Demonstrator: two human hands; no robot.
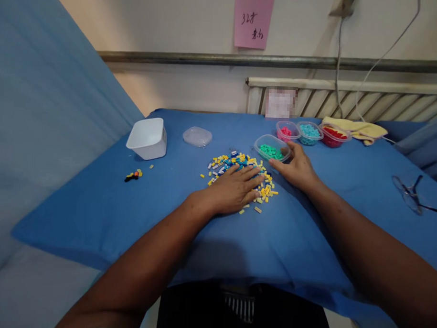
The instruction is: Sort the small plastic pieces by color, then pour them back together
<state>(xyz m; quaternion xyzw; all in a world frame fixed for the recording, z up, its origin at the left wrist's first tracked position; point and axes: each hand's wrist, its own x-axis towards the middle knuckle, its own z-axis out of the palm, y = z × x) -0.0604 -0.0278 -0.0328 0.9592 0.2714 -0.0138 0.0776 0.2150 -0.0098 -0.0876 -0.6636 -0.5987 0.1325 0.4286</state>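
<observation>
My left hand [235, 188] lies flat, fingers spread, on a loose pile of small plastic pieces [268, 190] in yellow, white and blue. The palm hides the middle of that pile. With thumb and fingers, my right hand [297, 167] grips the right side of a clear plastic container [258, 145] standing just behind the pile. Small green pieces [271, 151] cover its bottom.
Clear tubs of pink [286, 132], light blue [309, 132] and red pieces [334, 133] stand back right beside a yellow cloth [356, 128]. Glasses [413, 194] lie at right. Leftward are clear lids [197, 136], a white container [147, 138] and several stray pieces [133, 175].
</observation>
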